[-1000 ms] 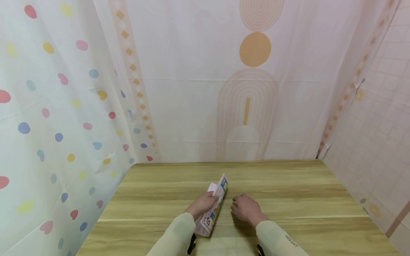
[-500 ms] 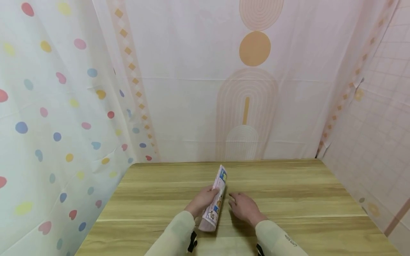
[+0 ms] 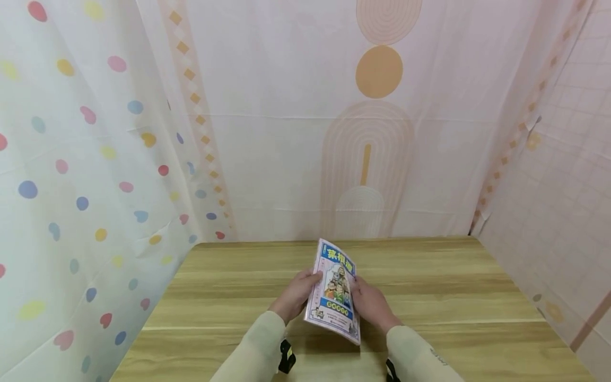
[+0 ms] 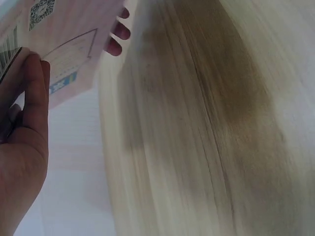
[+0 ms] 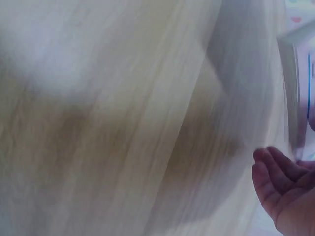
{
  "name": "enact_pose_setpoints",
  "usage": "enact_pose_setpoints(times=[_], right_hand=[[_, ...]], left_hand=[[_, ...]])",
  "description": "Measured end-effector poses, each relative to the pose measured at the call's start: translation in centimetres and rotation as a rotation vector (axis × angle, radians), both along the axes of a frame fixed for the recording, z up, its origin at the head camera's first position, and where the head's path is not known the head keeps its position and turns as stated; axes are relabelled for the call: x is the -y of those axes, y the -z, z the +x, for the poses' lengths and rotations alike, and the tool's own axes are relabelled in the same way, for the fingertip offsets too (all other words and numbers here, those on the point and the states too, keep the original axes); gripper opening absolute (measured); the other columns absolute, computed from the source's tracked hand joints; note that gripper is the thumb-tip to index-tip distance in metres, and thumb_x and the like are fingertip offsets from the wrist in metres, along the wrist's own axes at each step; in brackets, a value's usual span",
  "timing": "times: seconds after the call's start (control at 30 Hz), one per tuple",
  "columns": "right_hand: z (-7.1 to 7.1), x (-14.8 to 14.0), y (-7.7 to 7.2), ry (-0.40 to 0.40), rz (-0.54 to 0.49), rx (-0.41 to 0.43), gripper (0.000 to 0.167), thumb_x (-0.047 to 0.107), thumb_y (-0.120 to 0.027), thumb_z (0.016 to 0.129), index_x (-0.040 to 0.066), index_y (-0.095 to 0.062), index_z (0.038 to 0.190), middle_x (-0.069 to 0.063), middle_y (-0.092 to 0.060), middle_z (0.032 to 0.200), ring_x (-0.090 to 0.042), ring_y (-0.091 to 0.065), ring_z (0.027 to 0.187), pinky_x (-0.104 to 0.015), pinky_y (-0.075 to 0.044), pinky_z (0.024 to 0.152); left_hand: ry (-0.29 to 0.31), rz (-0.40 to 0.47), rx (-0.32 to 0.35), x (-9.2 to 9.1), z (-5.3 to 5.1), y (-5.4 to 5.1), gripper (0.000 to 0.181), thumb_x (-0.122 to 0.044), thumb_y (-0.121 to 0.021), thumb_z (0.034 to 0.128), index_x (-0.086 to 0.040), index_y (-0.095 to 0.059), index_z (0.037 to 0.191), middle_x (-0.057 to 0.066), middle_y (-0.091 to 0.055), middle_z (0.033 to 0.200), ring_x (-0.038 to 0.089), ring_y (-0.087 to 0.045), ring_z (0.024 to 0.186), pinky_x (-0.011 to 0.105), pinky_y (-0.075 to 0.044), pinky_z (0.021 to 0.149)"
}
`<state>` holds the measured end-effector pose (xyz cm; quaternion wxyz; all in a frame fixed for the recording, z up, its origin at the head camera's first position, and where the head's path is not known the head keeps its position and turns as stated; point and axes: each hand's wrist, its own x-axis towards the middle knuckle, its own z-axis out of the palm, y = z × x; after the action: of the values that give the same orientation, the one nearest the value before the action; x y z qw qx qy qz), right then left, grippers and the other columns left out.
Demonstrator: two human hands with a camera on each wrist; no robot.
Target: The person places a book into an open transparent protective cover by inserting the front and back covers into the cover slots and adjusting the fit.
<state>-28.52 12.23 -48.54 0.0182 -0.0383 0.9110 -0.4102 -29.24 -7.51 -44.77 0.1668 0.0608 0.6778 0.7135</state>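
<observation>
A thin pink paperback book (image 3: pixel 338 286) is held up, tilted, over the middle of the wooden table, its illustrated cover with blue bands facing the head camera. At its left edge my left hand (image 3: pixel 297 294) grips it, thumb on the cover and fingers behind. My right hand (image 3: pixel 373 303) holds the opposite edge with the thumb at the front. The left wrist view shows the back cover (image 4: pixel 69 49) with a barcode and a square code, and right-hand fingertips (image 4: pixel 120 32) behind it. In the right wrist view, the page edges (image 5: pixel 291 93) appear beside the right hand (image 5: pixel 290 191).
The wood-grain table (image 3: pixel 229 297) spreads out beneath both hands. Behind it hangs a pale curtain (image 3: pixel 272 159) with arch patterns. A dotted curtain (image 3: pixel 95 175) borders the left side and a checked one (image 3: pixel 568 212) the right.
The book has turned from nearly edge-on to show its front cover. My right hand, apart from it before, has moved in and taken hold of its right edge.
</observation>
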Motion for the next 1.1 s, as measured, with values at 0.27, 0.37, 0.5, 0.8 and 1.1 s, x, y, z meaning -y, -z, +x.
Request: enact_pose_setpoints(times=[0.27, 0.37, 0.5, 0.8, 1.1], right_hand=[[-0.3, -0.5, -0.6, 0.065, -0.249, 0.096, 0.053, 0.019, -0.036, 0.106, 0.001, -0.026, 0.154, -0.022, -0.056, 0.13, -0.033, -0.059, 0.112, -0.055, -0.045, 0.098], [-0.4, -0.6, -0.8, 0.082, -0.275, 0.122, 0.057, 0.014, -0.037, 0.103, 0.0, -0.021, 0.156, -0.026, -0.049, 0.139, -0.038, -0.055, 0.119, -0.058, -0.041, 0.102], [-0.4, -0.7, -0.6, 0.088, -0.24, 0.123, 0.059, 0.009, -0.036, 0.101, -0.002, -0.017, 0.156, -0.03, -0.034, 0.151, -0.047, -0.036, 0.136, -0.062, -0.026, 0.111], [-0.6, -0.9, 0.4, 0.11, -0.149, 0.119, 0.058, 0.005, -0.037, 0.099, -0.002, -0.022, 0.155, -0.029, -0.028, 0.155, -0.048, -0.025, 0.142, -0.06, -0.021, 0.113], [-0.8, -1.0, 1.2, 0.048, 0.012, 0.006, 0.052, 0.002, -0.059, 0.092, -0.008, -0.046, 0.141, -0.02, -0.063, 0.115, -0.028, -0.058, 0.094, -0.045, -0.051, 0.082]], left_hand=[[-0.034, -0.023, 0.021, 0.7, -0.2, 0.6, 0.045, -0.023, -0.038, 0.1079, 0.0, -0.042, 0.146, 0.011, -0.07, 0.103, 0.019, -0.069, 0.085, 0.033, -0.056, 0.079], [-0.045, -0.049, 0.021, 1.1, -0.2, 0.9, 0.043, -0.018, -0.037, 0.1075, 0.003, -0.043, 0.144, 0.013, -0.068, 0.103, 0.02, -0.068, 0.086, 0.035, -0.056, 0.08], [-0.094, -0.155, 0.0, 1.6, -0.1, 1.4, 0.041, -0.005, -0.04, 0.1023, 0.011, -0.041, 0.14, 0.018, -0.065, 0.105, 0.023, -0.066, 0.086, 0.039, -0.056, 0.079], [-0.111, -0.283, 0.013, 2.8, 0.5, 2.9, 0.064, 0.006, -0.051, 0.0916, 0.012, -0.024, 0.149, 0.019, -0.064, 0.099, 0.027, -0.063, 0.083, 0.038, -0.055, 0.072], [-0.183, -0.488, -0.032, 3.1, 0.3, 3.7, 0.058, -0.001, -0.055, 0.0939, 0.01, -0.034, 0.146, 0.034, -0.048, 0.136, 0.044, -0.056, 0.112, 0.05, -0.052, 0.087]])
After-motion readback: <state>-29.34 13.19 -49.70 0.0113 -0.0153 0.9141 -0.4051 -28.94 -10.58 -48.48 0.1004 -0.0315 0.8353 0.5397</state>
